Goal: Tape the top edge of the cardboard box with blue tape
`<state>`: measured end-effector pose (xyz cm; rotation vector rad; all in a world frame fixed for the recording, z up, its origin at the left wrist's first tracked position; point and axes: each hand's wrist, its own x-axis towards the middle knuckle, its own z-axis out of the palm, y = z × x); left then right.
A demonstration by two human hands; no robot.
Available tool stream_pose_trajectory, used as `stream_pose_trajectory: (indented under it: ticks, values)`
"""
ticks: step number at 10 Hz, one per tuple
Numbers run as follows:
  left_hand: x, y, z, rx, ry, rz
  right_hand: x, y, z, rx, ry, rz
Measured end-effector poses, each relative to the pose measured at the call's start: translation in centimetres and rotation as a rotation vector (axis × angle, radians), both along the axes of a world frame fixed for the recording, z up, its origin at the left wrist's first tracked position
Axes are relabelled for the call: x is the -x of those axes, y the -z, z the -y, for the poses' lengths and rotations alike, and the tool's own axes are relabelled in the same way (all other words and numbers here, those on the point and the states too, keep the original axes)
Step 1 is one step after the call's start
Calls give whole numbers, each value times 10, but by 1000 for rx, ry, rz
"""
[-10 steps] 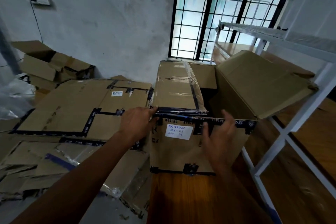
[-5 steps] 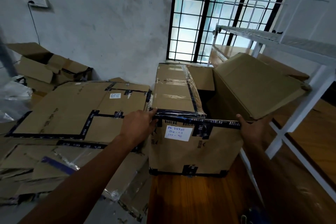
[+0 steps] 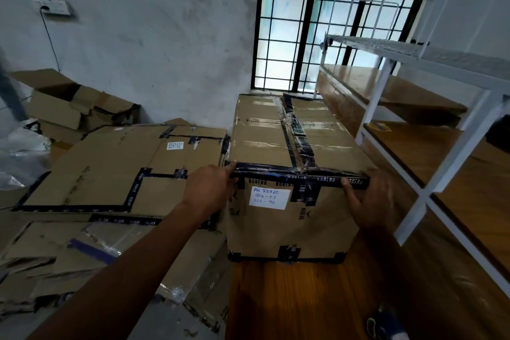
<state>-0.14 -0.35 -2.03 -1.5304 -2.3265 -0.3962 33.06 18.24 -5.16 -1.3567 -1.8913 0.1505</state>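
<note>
A brown cardboard box (image 3: 292, 229) stands on a wooden surface, both top flaps lying flat. Dark blue printed tape (image 3: 276, 170) runs along its front top edge and down the centre seam under wrinkled clear film. A white handwritten label (image 3: 269, 197) sits on the front face. My left hand (image 3: 209, 190) grips the front left top corner, fingers on the taped edge. At the front right top corner my right hand (image 3: 369, 201) grips the box, thumb on the tape. A blurred blue object (image 3: 386, 324) lies at the bottom right; I cannot tell what it is.
Flattened cardboard sheets (image 3: 110, 168) pile up left of the box, against its side. Open cartons (image 3: 69, 107) stand by the back wall. A white metal rack (image 3: 430, 174) with wooden shelves stands close on the right. A barred window (image 3: 317, 22) is behind the box.
The right top flap, raised before, now lies flat on the box. My right hand moved from the front face to the right top corner. My left hand stayed at the left corner.
</note>
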Motion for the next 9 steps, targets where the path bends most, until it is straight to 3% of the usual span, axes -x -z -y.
stream_pose_trajectory:
  ticks: [3, 7, 9]
  values:
    - [-16, -21, 1, 63, -53, -96, -1, -7, -6, 92, -9, 0]
    - [-50, -37, -20, 219, -222, -68, 5, -28, -9, 316, -55, 310]
    - [-73, -14, 24, 215, -124, 12, 4, -37, 31, 369, -168, 148]
